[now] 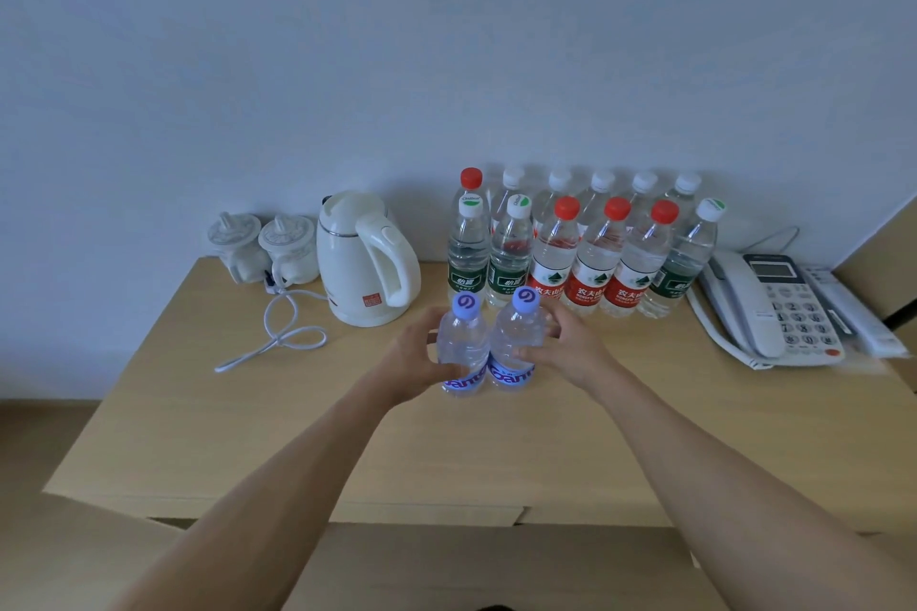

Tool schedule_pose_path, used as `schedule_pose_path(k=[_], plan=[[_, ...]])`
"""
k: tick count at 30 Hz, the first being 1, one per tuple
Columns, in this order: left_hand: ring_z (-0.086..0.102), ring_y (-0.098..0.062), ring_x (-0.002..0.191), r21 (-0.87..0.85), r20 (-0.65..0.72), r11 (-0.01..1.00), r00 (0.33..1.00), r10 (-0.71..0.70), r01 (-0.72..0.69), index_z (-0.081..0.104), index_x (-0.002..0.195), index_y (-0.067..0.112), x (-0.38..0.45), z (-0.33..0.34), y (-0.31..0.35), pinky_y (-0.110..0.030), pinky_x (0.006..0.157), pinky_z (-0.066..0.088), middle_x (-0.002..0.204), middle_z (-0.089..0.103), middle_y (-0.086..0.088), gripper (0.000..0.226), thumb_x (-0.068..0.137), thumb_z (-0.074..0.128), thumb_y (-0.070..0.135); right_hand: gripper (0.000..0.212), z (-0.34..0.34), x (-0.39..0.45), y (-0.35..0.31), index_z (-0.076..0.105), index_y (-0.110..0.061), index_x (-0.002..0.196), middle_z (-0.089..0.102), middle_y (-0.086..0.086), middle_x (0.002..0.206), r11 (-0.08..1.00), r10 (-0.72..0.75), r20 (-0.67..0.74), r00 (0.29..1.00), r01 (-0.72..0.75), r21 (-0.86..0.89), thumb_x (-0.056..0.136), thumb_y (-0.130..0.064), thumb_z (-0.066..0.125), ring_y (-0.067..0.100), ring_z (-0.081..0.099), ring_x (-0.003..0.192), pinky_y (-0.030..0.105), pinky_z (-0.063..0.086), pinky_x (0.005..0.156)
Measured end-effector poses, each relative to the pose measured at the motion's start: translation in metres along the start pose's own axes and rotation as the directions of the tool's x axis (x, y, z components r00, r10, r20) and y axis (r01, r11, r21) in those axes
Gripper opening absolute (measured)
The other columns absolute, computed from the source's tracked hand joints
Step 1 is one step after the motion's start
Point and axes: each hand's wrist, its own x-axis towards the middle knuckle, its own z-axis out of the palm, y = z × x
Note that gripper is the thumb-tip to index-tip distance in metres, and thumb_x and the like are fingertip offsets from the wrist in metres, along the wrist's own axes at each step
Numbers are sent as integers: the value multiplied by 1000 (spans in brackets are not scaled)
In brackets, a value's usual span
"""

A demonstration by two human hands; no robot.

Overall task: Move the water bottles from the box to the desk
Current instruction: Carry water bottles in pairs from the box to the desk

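Observation:
Two small clear water bottles with purple caps stand side by side on the wooden desk (238, 422). My left hand (414, 357) wraps the left purple-capped bottle (462, 345). My right hand (565, 347) grips the right purple-capped bottle (516, 337). Behind them, against the wall, stand two rows of taller bottles: green-labelled ones (466, 258) at the left, red-capped, red-labelled ones (593, 263) in the middle, and white-capped ones (603, 186) at the back. A cardboard box flap (347, 561) shows at the bottom edge; the inside of the box is out of view.
A white electric kettle (364, 258) stands left of the bottles, its white cord (278, 337) looped on the desk. Two lidded white cups (263, 248) sit at the far left by the wall. A white desk phone (774, 308) lies at the right.

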Motion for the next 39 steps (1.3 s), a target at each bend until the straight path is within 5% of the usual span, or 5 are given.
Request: schedule_pose_path(k=[9, 16, 26, 30, 39], plan=[[64, 2, 96, 211, -173, 977, 984, 52, -15, 64, 117, 35, 2, 1, 18, -24, 82, 53, 106, 71, 14, 56, 69, 89, 21, 54, -4, 0, -16, 60, -30, 113, 63, -19, 103, 968, -144, -122, 982, 114, -226, 68, -32, 90, -7, 56, 93, 8, 39, 71], [63, -10, 90, 306, -227, 952, 971, 71, 2, 68, 120, 24, 14, 0, 19, -13, 74, 45, 99, 62, 10, 56, 68, 90, 20, 49, 1, -3, -7, 58, -32, 106, 65, -4, 100, 962, -193, -166, 967, 153, -227, 70, -28, 89, 12, 59, 93, 24, 45, 77], [54, -16, 80, 421, -282, 904, 958, 57, 70, 67, 110, 14, 53, -3, 35, -11, 59, 31, 91, 63, 3, 40, 74, 85, 19, 50, 2, -3, -5, 60, -27, 111, 63, -11, 100, 971, -160, -173, 972, 123, -203, 70, -26, 89, 11, 57, 97, 25, 42, 80], [57, -23, 82, 452, -289, 887, 956, 48, 92, 68, 103, 6, 61, -2, 41, -28, 69, 39, 91, 66, -7, 33, 77, 84, 17, 53, 2, -2, -5, 60, -23, 115, 61, -11, 101, 975, -130, -183, 975, 92, -202, 70, -28, 89, 12, 56, 99, 26, 41, 82], [65, -26, 88, 423, -275, 902, 961, 35, 88, 68, 108, 8, 59, -4, 47, -26, 71, 42, 94, 71, -7, 37, 75, 85, 17, 52, 3, -6, -9, 58, -28, 113, 55, -24, 95, 976, -120, -192, 974, 80, -205, 70, -29, 89, 3, 53, 94, 19, 38, 74]])
